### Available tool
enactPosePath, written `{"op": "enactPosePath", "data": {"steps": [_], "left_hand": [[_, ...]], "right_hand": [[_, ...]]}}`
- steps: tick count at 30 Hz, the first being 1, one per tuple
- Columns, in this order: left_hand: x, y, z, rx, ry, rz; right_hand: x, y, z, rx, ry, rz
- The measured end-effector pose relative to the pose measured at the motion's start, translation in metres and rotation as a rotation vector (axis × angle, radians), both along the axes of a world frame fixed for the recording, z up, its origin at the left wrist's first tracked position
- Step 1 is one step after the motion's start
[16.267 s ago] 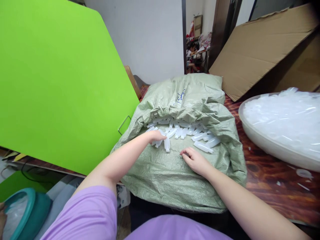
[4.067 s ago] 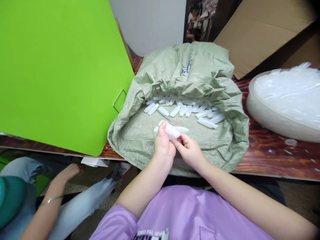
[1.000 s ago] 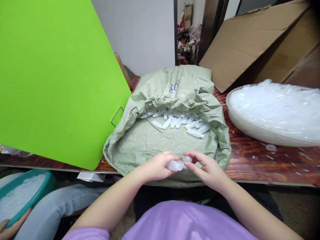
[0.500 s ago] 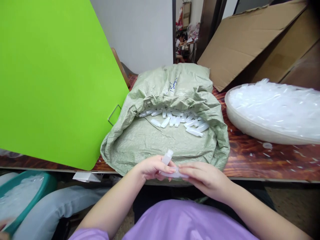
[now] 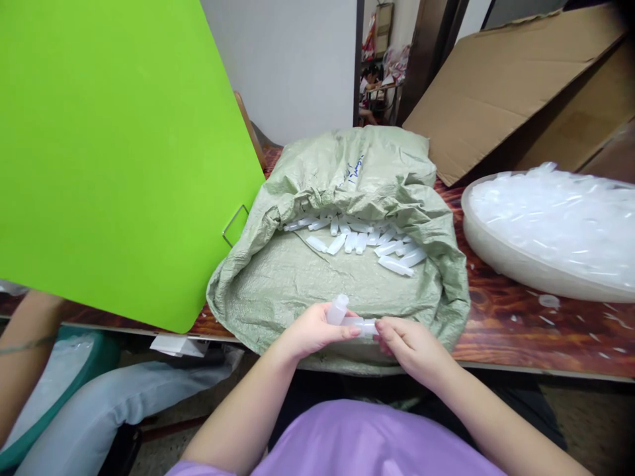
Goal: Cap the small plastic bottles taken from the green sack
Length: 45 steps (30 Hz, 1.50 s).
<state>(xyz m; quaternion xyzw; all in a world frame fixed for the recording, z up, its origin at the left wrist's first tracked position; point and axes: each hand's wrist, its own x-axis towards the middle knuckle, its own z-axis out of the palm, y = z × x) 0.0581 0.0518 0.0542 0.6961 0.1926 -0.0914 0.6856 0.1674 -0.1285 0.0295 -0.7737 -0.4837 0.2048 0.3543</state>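
Note:
My left hand [image 5: 317, 330] is closed around two small translucent white plastic tubes. One upright tube [image 5: 338, 309] rises between thumb and fingers with its neck end up. The other tube [image 5: 366, 326] lies level, pointing right. At its right end my right hand [image 5: 409, 344] pinches it between thumb and fingers; that end is hidden. Both hands are above the front lip of an open green woven sack [image 5: 297, 291]. Several more white tubes [image 5: 360, 242] lie loose at the sack's mouth.
A bright green board [image 5: 124, 165] leans at the left. A big white tub [image 5: 489, 248] heaped with clear plastic pieces stands right, before a cardboard box [image 5: 496, 92]. A co-worker's arm [image 5: 30, 344] is above a teal basin [image 5: 94, 360] at the lower left.
My right hand has gone from lying with straight fingers over the level tube to pinching its end. A co-worker's arm has come into view at the left. The camera view has shifted slightly.

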Motion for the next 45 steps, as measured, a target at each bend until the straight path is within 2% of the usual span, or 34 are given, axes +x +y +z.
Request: {"op": "enactPosePath", "data": {"steps": [3, 5, 7, 9, 11, 13, 15, 17, 20, 23, 25, 28, 29, 31, 34, 35, 37, 41, 45], "left_hand": [[-0.001, -0.004, -0.004, -0.011, -0.025, 0.013], [-0.001, -0.005, -0.006, -0.021, -0.033, 0.003], [-0.002, -0.006, -0.007, -0.011, -0.025, 0.001], [-0.002, -0.006, -0.007, 0.004, -0.014, 0.014], [-0.001, -0.008, -0.006, -0.004, -0.023, 0.011], [0.001, -0.010, -0.006, -0.010, -0.020, 0.014], [0.003, -0.013, -0.006, 0.015, -0.011, 0.037], [0.004, -0.014, -0.006, 0.056, -0.012, 0.074], [0.006, -0.012, -0.006, -0.013, 0.014, 0.040], [0.008, -0.010, -0.007, -0.188, 0.077, -0.100], [0.009, -0.012, -0.007, -0.214, 0.078, -0.123], [0.010, -0.015, -0.007, -0.100, 0.013, 0.015], [0.011, -0.015, -0.008, -0.075, -0.002, 0.057], [0.011, -0.013, -0.009, -0.104, 0.002, 0.079], [0.010, -0.011, -0.010, -0.256, 0.036, 0.003], [0.009, -0.011, -0.010, -0.288, 0.041, -0.026], [0.010, -0.015, -0.009, -0.286, 0.051, -0.051], [0.010, -0.027, -0.007, -0.057, 0.013, 0.078], [0.011, -0.034, -0.007, 0.172, -0.034, 0.111]], "right_hand": [[0.000, 0.000, -0.002, 0.138, -0.058, 0.000], [0.002, 0.000, -0.003, 0.070, -0.019, 0.026], [0.003, 0.000, -0.003, -0.009, 0.046, -0.013], [0.004, 0.000, -0.003, 0.077, 0.021, -0.029], [0.004, 0.000, -0.003, 0.196, -0.055, 0.034], [0.003, 0.002, -0.003, 0.182, -0.086, 0.068], [0.001, 0.004, -0.005, 0.111, -0.062, -0.018], [0.000, 0.004, -0.006, 0.135, -0.065, -0.096], [0.003, 0.003, -0.006, 0.276, -0.295, -0.052], [0.008, 0.004, -0.005, 0.348, -0.581, 0.045], [0.010, 0.010, -0.007, 0.306, -0.474, 0.016], [0.009, 0.022, -0.013, 0.157, -0.099, -0.097], [0.009, 0.024, -0.014, 0.145, -0.040, -0.109], [0.011, 0.025, -0.012, 0.229, -0.134, -0.100], [0.014, 0.021, -0.005, 0.388, -0.491, -0.010], [0.015, 0.020, -0.003, 0.384, -0.551, 0.027], [0.015, 0.021, -0.003, 0.269, -0.436, 0.019], [0.012, 0.033, -0.014, 0.010, -0.001, -0.154], [0.008, 0.040, -0.022, -0.051, 0.088, -0.167]]}}
